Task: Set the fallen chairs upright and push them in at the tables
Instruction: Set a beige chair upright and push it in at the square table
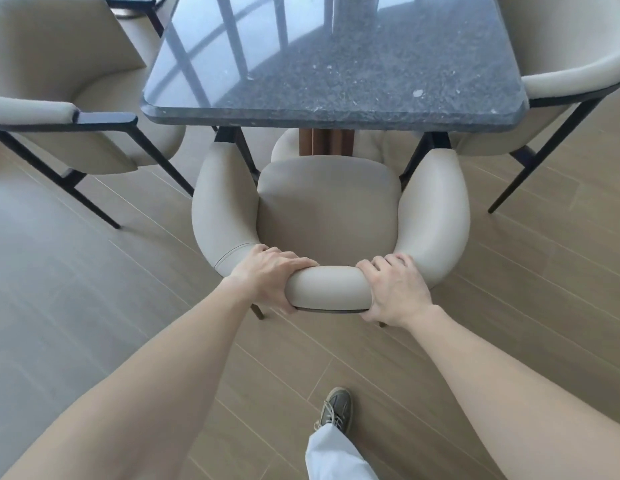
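Plank floor [94,306], chair [327,206] at table [336,114] edge, left hand [270,275], right hand [395,289] round backrest [327,287]

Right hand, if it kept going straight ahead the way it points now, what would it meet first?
The right hand grips the chair's backrest, so it pushes that first. Past it lies open space over the seat, then probably the table's near edge; height is unclear.

Plank floor [76,289] under upright chairs [327,202] (beige) and stone-topped table [336,64]

beige chair [327,206], speckled grey table [336,71]
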Demonstrator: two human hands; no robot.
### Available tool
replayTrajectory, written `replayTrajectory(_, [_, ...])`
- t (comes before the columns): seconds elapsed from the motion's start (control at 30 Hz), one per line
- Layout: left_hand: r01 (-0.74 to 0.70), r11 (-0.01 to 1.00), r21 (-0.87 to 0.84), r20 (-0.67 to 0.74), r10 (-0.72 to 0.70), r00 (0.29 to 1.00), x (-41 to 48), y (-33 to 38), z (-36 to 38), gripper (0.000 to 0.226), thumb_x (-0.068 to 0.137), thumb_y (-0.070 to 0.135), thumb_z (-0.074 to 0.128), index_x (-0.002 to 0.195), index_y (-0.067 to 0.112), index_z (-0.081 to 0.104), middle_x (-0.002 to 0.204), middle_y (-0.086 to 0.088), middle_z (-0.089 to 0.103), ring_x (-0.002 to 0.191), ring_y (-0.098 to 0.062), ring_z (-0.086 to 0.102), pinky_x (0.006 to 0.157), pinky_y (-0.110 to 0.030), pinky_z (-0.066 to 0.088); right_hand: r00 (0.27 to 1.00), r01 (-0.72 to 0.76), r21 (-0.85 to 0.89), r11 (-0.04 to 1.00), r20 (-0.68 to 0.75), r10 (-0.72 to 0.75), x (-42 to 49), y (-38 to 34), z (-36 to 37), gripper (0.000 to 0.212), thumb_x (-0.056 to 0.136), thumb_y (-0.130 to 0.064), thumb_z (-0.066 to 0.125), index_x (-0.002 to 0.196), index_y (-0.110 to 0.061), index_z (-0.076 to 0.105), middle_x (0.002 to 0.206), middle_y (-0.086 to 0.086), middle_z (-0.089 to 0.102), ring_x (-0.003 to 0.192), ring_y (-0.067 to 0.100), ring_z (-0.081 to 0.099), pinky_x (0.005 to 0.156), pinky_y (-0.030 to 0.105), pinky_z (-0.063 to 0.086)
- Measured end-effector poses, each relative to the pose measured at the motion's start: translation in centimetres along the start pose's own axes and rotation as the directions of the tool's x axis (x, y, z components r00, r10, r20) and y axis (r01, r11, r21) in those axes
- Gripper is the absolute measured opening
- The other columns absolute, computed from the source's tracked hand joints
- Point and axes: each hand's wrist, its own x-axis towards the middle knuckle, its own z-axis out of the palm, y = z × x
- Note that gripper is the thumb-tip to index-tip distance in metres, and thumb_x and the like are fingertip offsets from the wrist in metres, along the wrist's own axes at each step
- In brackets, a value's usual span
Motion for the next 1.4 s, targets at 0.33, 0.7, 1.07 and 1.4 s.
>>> replayTrajectory(0.33, [-0.044,0.998,0.038,-0.01,0.045,0.999,1.3,-2.0,-0.3,0.091,0.069,0.073,0.073,0.15,0.058,0.033,0.144,0.017,0.06,0.123,-0.022,0.061,0.106,-0.042,0.042,1.0,-0.014,0.105,0.994,0.021,0.012,1.4,-0.2,-0.6,0.082,0.069,-0.054,0.078,0.142,-0.028,0.052,0.132,-0.009,0.064,0.129,0.021,0.056,0.124,0.044,0.023])
replayTrajectory(0.7, [-0.046,0.997,0.068,-0.024,0.048,0.999,1.2,-1.7,0.1,0.095,0.068,0.077,0.073,0.151,0.053,0.033,0.131,0.013,0.064,0.111,-0.024,0.061,0.098,-0.043,0.046,1.0,-0.006,0.074,0.997,0.029,0.004,1.2,0.1,-0.3,0.081,0.066,-0.056,0.079,0.137,-0.027,0.054,0.121,-0.007,0.066,0.123,0.022,0.06,0.121,0.041,0.026])
replayTrajectory(1.07, [0.015,1.0,0.024,-0.007,-0.015,1.0,1.1,-2.2,0.4,0.074,0.064,0.062,0.081,0.13,0.036,0.06,0.105,0.008,0.066,0.1,-0.025,0.067,0.094,-0.039,0.049,0.998,-0.006,0.081,0.997,0.069,0.0,1.7,-0.8,-0.4,0.077,0.073,-0.051,0.078,0.142,-0.032,0.051,0.131,-0.011,0.062,0.131,0.02,0.053,0.127,0.046,0.017])
replayTrajectory(1.4, [0.04,0.999,0.006,-0.006,-0.039,0.999,-1.7,-6.7,0.8,0.081,0.065,0.069,0.08,0.139,0.046,0.055,0.12,0.017,0.068,0.114,-0.019,0.063,0.107,-0.038,0.04,0.999,0.025,0.063,0.998,0.029,-0.027,4.0,-5.1,-0.7,0.073,0.072,-0.058,0.077,0.135,-0.031,0.052,0.119,-0.008,0.064,0.121,0.021,0.058,0.123,0.043,0.023])
